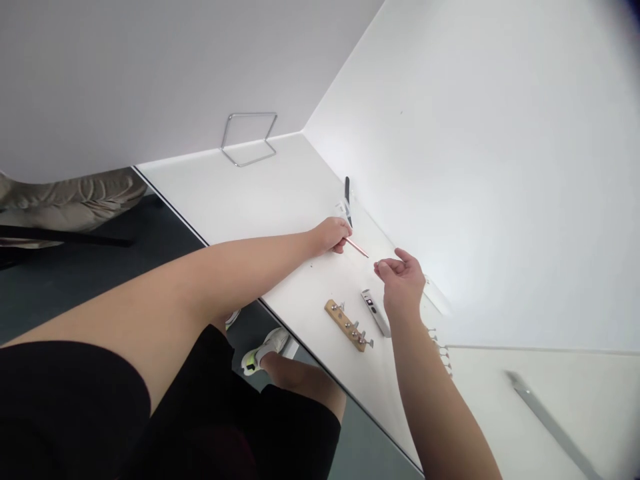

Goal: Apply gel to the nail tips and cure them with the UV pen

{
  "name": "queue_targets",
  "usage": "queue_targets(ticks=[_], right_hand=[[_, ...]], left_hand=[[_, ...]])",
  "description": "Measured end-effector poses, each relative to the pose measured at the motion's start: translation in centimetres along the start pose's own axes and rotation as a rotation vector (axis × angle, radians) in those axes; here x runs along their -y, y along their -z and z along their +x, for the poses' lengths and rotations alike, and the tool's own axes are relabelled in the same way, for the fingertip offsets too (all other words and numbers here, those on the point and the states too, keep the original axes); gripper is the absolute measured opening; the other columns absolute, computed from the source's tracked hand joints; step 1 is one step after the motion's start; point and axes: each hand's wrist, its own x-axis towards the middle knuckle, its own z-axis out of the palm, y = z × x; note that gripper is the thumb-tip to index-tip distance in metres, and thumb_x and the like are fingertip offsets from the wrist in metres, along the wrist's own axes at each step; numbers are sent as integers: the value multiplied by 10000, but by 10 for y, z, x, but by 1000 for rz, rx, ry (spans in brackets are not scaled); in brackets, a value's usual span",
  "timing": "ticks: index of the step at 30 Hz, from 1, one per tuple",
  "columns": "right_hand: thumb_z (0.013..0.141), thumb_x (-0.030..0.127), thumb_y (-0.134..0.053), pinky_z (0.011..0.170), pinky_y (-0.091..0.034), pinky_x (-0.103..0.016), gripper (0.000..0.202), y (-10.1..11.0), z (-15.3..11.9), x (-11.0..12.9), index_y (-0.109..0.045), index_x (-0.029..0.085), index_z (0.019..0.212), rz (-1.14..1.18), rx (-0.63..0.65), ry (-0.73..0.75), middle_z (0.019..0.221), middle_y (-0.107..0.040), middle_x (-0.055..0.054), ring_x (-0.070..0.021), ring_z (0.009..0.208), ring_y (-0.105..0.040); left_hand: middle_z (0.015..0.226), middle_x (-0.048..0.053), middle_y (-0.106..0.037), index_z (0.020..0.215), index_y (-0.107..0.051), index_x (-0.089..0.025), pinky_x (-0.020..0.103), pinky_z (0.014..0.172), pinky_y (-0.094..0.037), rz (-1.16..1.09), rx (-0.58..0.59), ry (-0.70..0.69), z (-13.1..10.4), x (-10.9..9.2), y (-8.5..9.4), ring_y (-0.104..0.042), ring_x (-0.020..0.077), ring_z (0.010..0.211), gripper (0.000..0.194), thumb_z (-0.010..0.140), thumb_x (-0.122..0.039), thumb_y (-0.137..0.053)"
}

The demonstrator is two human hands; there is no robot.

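Nearest are the person's shorts [295, 420], below the edge of a white table [240, 200]. Just in from that edge lies a wooden bar [341, 321] with metal fittings [355, 325] along it. It looks stiff and fairly light; its bare end and long sides would give the surest hold, since the fittings stick out and could catch a finger. Beside it lies a pale case [377, 315] with a small dark panel near 1 end. Its hard, smooth sides look a little slippery, so a grip across its width would suit.

Beyond these, the 2 hands face each other over the table. The left hand [331, 235] is curled closed around the rear of a thin, pinkish rod [357, 247], whose dark tip points at the right hand [400, 283], near its fingertips but apart from them. The right hand has thumb and forefinger drawn close together, with 1 finger raised; whether they pinch a small part, I cannot tell.

The rod looks light, rigid and smooth, likely to turn or roll if held loosely. Its thicker shaft is the place to hold; the slender tip is probably the more delicate end.

Farther off, a clear bag [343, 208] and a black tool [347, 187] lie close to the wall [475, 167].
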Motion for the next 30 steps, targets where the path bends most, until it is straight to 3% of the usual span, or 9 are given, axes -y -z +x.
queue_targets(ticks=[6, 14, 30], right_hand=[[623, 218, -692, 728, -524, -336, 396, -15, 4, -11, -500, 159, 965, 202, -54, -116, 675, -602, 48, -98, 619, -611], [639, 237, -689, 767, -525, -373, 347, -23, 2, -10, -533, 152, 937, 179, 5, -77, 713, -608, 27, -110, 641, -624], [636, 245, -698, 769, -523, -408, 318, -24, -1, -7, -559, 148, 905, 158, -35, 35, 719, -607, 6, -129, 650, -624]], left_hand=[[440, -50, -399, 701, -472, -161, 260, 512, -455, -12, 2, -3, 5, 5, 2, -380, 58, 396, 108, 699, -53, -473], [455, -43, -399, 683, -468, -156, 250, 499, -449, -41, 1, 2, 3, 3, 0, -383, 61, 423, 114, 696, -44, -476], [451, -42, -414, 712, -468, -159, 257, 500, -449, -67, -23, -3, 7, 4, 2, -393, 67, 413, 119, 695, -42, -460]])
